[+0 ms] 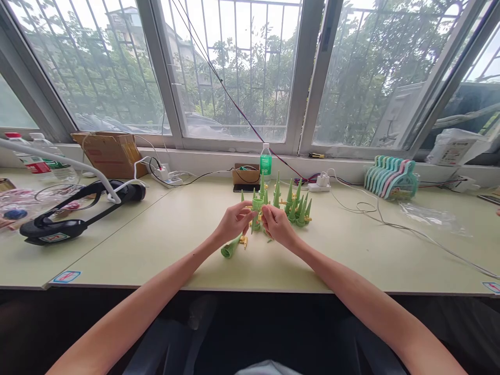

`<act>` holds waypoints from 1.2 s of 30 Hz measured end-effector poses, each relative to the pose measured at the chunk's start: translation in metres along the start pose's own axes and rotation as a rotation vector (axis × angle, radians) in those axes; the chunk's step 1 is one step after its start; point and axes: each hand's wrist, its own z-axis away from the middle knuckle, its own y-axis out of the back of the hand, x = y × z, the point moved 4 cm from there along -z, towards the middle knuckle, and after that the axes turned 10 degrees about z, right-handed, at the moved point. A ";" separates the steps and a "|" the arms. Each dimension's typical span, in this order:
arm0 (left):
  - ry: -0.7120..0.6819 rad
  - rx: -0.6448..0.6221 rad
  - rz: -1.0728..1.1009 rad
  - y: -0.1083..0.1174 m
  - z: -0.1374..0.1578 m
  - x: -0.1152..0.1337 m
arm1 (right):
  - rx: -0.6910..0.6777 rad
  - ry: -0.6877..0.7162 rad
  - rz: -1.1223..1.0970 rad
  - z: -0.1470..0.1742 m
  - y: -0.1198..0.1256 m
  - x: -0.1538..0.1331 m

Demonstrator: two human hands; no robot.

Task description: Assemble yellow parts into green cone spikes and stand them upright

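Observation:
Over the middle of the desk, my left hand (235,220) is closed on a green plant watering spike (257,204), its ring-shaped open end facing up and its tip pointing down. Fingers pinched, my right hand (275,224) is close beside that spike; whatever lies between its fingertips is hidden. Several green spikes with yellow valves (300,211) stand point-up just beyond my hands. Below my left hand, one loose green spike (229,250) lies on its side, with a small yellow valve (245,241) next to it.
A green-labelled bottle (265,162) and a small cardboard box (246,176) with a phone stand behind the spikes. A black headset (78,211) lies at left. Pastel hangers (392,177), a plastic bag (433,219) and trailing white cables (414,232) occupy the right side.

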 end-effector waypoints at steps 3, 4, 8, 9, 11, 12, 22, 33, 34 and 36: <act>0.012 0.036 0.026 0.001 -0.001 0.002 | -0.053 -0.025 -0.089 0.000 -0.001 -0.002; 0.013 0.047 0.034 0.001 -0.001 0.002 | -0.069 -0.029 -0.115 0.001 -0.001 -0.003; 0.029 0.041 0.080 0.000 -0.002 -0.001 | -0.090 -0.044 -0.172 0.002 -0.001 -0.007; 0.037 0.034 0.097 0.000 -0.001 -0.002 | -0.091 -0.049 -0.178 0.002 -0.001 -0.008; 0.052 0.019 0.131 0.000 -0.001 -0.004 | -0.092 -0.053 -0.182 0.003 -0.001 -0.008; 0.057 0.011 0.144 0.000 -0.001 -0.004 | -0.093 -0.052 -0.181 0.003 -0.001 -0.007; 0.109 -0.011 0.173 -0.001 0.001 0.004 | -0.084 -0.004 -0.100 0.002 -0.001 -0.001; 0.140 -0.022 0.163 -0.001 0.002 0.007 | -0.023 0.038 0.150 0.002 0.002 -0.002; 0.145 -0.021 0.162 -0.001 0.002 0.007 | -0.022 0.040 0.166 0.002 0.003 -0.002; 0.149 -0.022 0.164 0.000 0.002 0.006 | -0.020 0.049 0.191 0.002 0.003 -0.003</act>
